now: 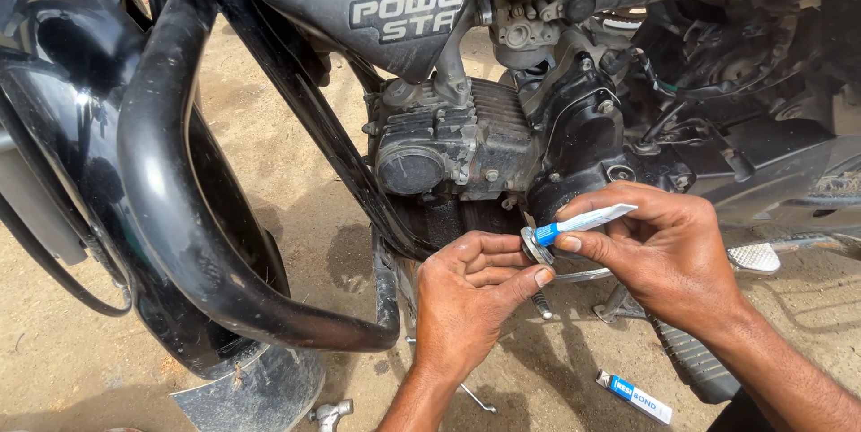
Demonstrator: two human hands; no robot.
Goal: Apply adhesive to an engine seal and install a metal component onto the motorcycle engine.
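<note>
Low beside engine [466, 140], left hand [466, 297] pinches washer [535, 245]; right hand [668, 248] pinches glue tube [587, 218] against it.

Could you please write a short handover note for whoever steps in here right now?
Left hand: pinches a round metal washer beside the motorcycle engine.
Right hand: holds a small blue-and-white tube, nozzle on the washer.
On the sandy ground: a matching blue-and-white box and a bolt.
Done: tube brought to the washer.
Left: whether anything is out of the tube is not visible; the washer is not fitted.
</note>
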